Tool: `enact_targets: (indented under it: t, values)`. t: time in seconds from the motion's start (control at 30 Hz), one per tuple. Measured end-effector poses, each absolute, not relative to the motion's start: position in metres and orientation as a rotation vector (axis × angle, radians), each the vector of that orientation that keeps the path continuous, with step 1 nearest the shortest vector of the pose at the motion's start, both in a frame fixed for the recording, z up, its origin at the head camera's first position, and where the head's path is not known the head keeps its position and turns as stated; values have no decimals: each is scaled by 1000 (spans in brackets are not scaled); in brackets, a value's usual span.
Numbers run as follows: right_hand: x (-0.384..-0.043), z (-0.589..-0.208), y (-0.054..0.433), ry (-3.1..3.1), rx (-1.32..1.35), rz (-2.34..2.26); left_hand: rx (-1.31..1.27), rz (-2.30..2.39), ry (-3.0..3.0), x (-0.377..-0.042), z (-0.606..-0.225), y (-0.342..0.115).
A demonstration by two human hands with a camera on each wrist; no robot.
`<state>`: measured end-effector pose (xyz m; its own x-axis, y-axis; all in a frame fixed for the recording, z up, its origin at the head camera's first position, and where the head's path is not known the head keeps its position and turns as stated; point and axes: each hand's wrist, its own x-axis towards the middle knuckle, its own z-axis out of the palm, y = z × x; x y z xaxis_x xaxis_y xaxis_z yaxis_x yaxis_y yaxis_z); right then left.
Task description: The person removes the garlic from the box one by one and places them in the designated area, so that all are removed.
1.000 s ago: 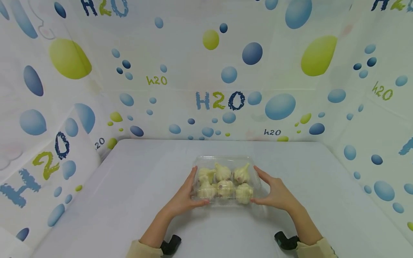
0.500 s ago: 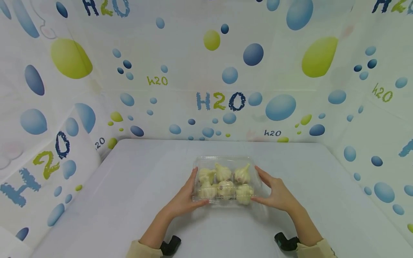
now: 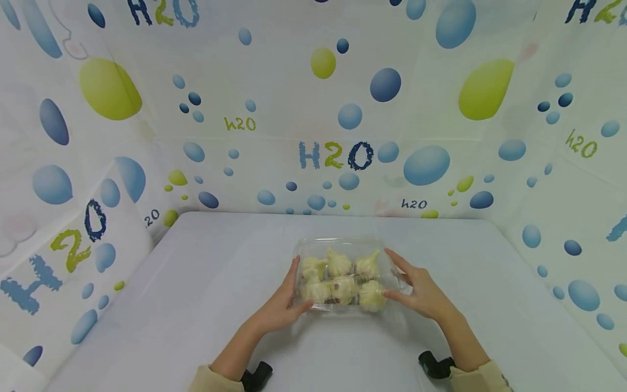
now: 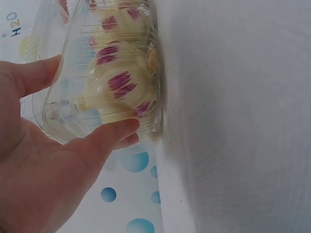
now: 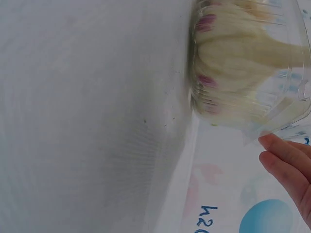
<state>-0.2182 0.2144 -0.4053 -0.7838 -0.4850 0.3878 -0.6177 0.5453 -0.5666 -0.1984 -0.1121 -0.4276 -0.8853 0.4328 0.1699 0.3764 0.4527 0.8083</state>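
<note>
A clear plastic clamshell box point(image 3: 350, 244) stands on the white table, its lid over several garlic bulbs point(image 3: 340, 263). The bulbs show purple streaks in the left wrist view. My left hand point(image 3: 279, 305) grips the box's left end, with the thumb at the near corner and fingers along the side. At the opposite end is my right hand point(image 3: 423, 294), its thumb at the near corner and forefinger at the far corner. In the right wrist view, two fingertips point(image 5: 268, 141) touch the plastic edge; the right thumb is hidden there.
The white table point(image 3: 220, 261) extends around the box. A white backdrop point(image 3: 274, 81) printed with blue and green drops rises behind and at both sides. Black wrist devices point(image 3: 435, 365) sit by the beige sleeves point(image 3: 477, 378).
The right thumb and fingers have shifted slightly on the box's right end. The left thumb has slid a little left along the near edge. The box has barely moved.
</note>
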Motion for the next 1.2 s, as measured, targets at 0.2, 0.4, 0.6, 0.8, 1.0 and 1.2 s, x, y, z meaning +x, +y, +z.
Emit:
enact_targets:
  t: [0.2,0.4,0.6,0.8,1.0,1.2]
  values:
    - [-220,-406,214,-2596,904,1047,723,1504,2584,-196,-428,-110]
    - [-222,-404,214,-2572,901,1032,717,1543,2567,-194,-429,-108]
    - [-226,-402,213,-2537,934,1058,706,1588,2517,-193,-428,-109]
    - [-227,-398,212,-2543,916,1081,692,1621,2464,-191,-425,-108]
    - [-228,-396,210,-2558,898,1183,689,1624,2458,-191,-426,-109]
    - [-230,-395,211,-2579,863,1278,698,1628,2457,-192,-426,-108]
